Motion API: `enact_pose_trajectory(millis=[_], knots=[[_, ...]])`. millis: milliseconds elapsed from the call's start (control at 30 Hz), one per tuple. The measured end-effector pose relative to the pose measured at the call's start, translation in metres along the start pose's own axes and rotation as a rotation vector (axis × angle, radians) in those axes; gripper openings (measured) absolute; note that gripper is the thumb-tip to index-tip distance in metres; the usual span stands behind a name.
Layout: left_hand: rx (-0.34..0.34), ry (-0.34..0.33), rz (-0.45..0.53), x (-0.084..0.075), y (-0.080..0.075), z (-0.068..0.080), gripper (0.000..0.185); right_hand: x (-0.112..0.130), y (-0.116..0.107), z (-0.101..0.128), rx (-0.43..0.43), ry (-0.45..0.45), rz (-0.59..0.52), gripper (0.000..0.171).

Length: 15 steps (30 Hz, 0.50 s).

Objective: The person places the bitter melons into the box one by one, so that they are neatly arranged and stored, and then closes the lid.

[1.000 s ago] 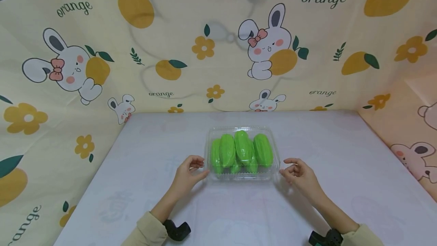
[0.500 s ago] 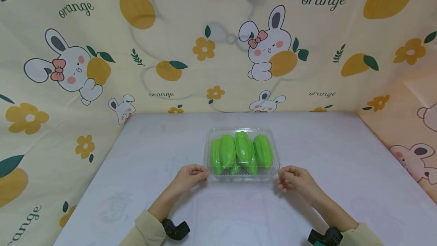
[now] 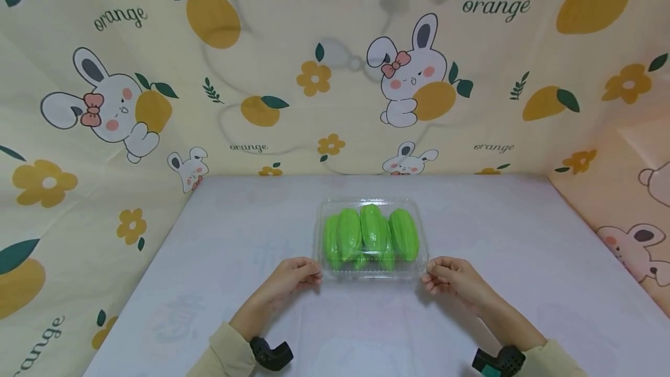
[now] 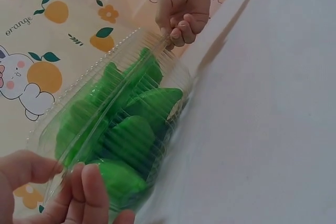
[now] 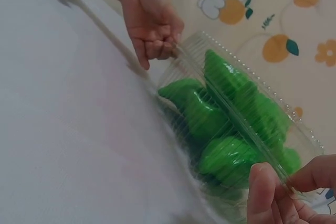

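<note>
A clear plastic clamshell box (image 3: 374, 276) stands on the table, its lid down. Inside lie several glossy green, ridged, elongated pieces (image 3: 349, 233) that look like toy fruit or vegetables. My left hand (image 3: 290, 277) is at the box's near left corner; in the left wrist view its thumb and finger (image 4: 39, 166) pinch the rim flange. At the near right corner, my right hand (image 3: 455, 278) pinches the same flange between thumb and fingertip, as the right wrist view shows of the fingers (image 5: 262, 190). The other fingers hang below the rim on both sides.
A white cloth covers the table (image 3: 235, 220). Behind and at the sides rises a cream cloth backdrop (image 3: 293, 28) printed with rabbits, oranges and flowers. Each wrist carries a black camera mount (image 3: 271, 354) just below a beige sleeve (image 3: 222, 354).
Both hands have come in to the box's near corners, their apart thumbs and fingers closing onto the rim. The box stays in place; the head view has tilted up slightly.
</note>
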<state>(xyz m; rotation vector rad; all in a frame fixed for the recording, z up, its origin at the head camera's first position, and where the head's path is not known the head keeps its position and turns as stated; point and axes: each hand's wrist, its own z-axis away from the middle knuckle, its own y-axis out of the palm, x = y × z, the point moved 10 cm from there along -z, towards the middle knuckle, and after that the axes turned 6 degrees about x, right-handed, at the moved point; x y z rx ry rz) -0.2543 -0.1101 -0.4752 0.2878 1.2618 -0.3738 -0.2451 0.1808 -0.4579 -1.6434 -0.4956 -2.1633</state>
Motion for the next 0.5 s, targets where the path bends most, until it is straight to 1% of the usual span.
enact_pose_trajectory(millis=[133, 267, 400, 500], knots=[[-0.003, -0.004, 0.008, 0.0001, 0.0007, -0.0005, 0.024, -0.001, -0.0016, -0.0002, -0.009, 0.007, -0.008, 0.016], [0.0, 0.007, 0.012, -0.0009, 0.001, -0.0012, 0.019, -0.0001, -0.0031, -0.0005, -0.031, 0.01, -0.008, 0.019], [-0.009, 0.001, 0.012, 0.0004, 0.0002, -0.0021, 0.019, 0.0003, -0.0038, -0.0014, -0.044, 0.01, 0.004, 0.02], [-0.027, -0.002, 0.014, 0.0011, -0.0018, -0.0024, 0.022, -0.0003, -0.0052, -0.002, -0.059, 0.013, 0.045, 0.025]])
